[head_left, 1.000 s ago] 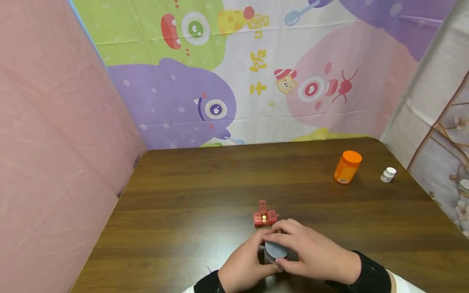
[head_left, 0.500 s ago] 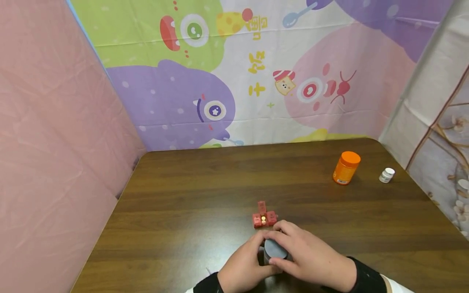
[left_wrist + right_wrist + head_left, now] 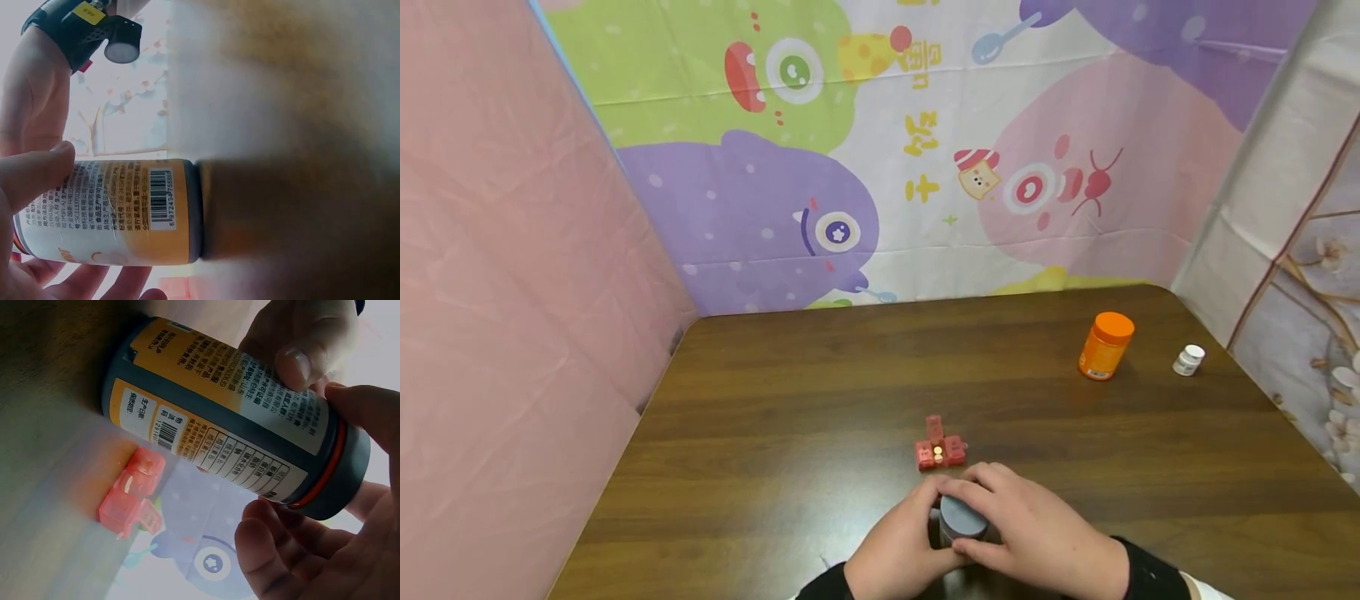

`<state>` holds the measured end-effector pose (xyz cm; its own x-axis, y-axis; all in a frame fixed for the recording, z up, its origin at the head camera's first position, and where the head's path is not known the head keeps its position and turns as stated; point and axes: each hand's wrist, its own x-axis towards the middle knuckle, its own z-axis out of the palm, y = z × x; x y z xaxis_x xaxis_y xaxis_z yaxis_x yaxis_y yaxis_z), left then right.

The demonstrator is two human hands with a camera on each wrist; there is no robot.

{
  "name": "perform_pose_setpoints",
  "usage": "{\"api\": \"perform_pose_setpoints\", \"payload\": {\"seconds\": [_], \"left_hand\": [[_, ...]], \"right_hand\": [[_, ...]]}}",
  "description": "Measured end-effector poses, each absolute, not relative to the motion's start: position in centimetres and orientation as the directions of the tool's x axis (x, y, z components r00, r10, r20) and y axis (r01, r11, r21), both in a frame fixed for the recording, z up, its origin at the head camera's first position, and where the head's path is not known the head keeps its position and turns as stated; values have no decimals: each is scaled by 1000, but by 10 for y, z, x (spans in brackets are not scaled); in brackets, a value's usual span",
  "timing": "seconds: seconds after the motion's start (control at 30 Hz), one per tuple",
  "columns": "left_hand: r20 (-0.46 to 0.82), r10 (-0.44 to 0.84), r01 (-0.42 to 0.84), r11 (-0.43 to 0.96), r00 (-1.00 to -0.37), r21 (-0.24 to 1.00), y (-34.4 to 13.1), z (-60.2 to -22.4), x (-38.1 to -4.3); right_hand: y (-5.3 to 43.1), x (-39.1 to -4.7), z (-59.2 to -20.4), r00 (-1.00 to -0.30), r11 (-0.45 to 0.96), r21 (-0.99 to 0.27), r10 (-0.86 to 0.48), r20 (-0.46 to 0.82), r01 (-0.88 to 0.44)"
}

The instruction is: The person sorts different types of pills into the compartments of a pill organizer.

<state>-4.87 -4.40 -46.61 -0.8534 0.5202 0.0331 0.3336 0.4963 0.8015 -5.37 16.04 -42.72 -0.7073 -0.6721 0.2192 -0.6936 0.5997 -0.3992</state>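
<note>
Between my two hands, near the table's front edge, stands a supplement bottle with a grey lid. Its orange and white label carries small print and a barcode. My left hand grips the body, thumb on one side and fingers on the other. On the lid end, my right hand holds the rim between thumb and fingers. A red-orange ring shows just below the lid. Just beyond the hands lies a small red pill box, its middle flap raised and yellowish pills inside.
An orange jar stands at the back right of the wooden table. To its right is a small white bottle. A cartoon-print cloth hangs behind the table, and a pink cloth along the left.
My right thumb has shifted slightly left along the lid's edge. Both hands stay on the bottle. The head view has tilted a little, so the scene sits slightly lower.
</note>
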Motion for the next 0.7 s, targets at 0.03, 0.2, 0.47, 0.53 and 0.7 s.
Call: {"api": "perform_pose_setpoints", "payload": {"seconds": [0.03, 0.2, 0.47, 0.53, 0.7], "left_hand": [[37, 520, 343, 507, -853, 791, -44, -466, -49], [49, 538, 412, 581, -842, 702, -45, -463, -48], [173, 432, 465, 838, -885, 287, -63, -452, -47], [180, 401, 437, 862, -898, 257, -70, -449, -46], [192, 368, 408, 881, -910, 240, -86, -448, -46]], "right_hand": [[160, -53, -427, -706, 597, -400, -671, 227, -695], [163, -53, -428, -713, 600, -396, -644, 275, -695], [208, -80, -416, -822, 762, -324, -465, 329, -561], [229, -91, -412, -859, 811, -316, -393, 329, -492], [291, -121, -408, -924, 900, -296, -228, 305, -320]]}}
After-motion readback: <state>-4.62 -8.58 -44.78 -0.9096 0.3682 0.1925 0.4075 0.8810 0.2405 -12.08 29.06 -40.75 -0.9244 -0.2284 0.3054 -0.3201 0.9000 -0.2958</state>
